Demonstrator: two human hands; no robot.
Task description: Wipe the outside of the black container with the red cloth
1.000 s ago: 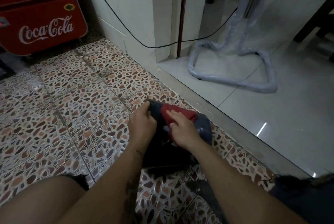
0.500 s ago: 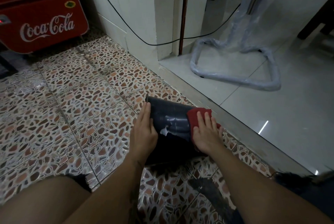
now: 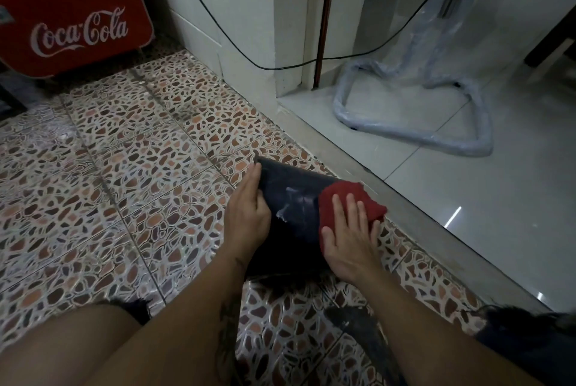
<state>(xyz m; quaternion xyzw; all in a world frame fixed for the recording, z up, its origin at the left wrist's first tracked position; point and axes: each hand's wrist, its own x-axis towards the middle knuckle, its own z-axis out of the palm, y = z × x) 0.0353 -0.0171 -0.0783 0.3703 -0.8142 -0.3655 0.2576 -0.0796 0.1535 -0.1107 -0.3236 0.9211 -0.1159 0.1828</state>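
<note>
The black container (image 3: 293,198) lies on its side on the pebble-patterned floor tiles, with pale smears on its upturned face. My left hand (image 3: 247,214) rests flat against its left side and steadies it. The red cloth (image 3: 346,198) is spread over the container's right part. My right hand (image 3: 349,236) presses flat on the cloth with fingers spread. The container's near end is hidden behind my forearms.
A raised grey sill (image 3: 405,214) runs diagonally just right of the container, with glossy white tiles beyond. A plastic-wrapped stand base (image 3: 414,133) sits there. A red Coca-Cola cooler (image 3: 74,27) stands at far left. A dark object (image 3: 361,326) lies under my right forearm.
My right hand slid the red cloth from the container's middle toward its right side. The left hand has flattened along the left side. The container's dark face is more exposed.
</note>
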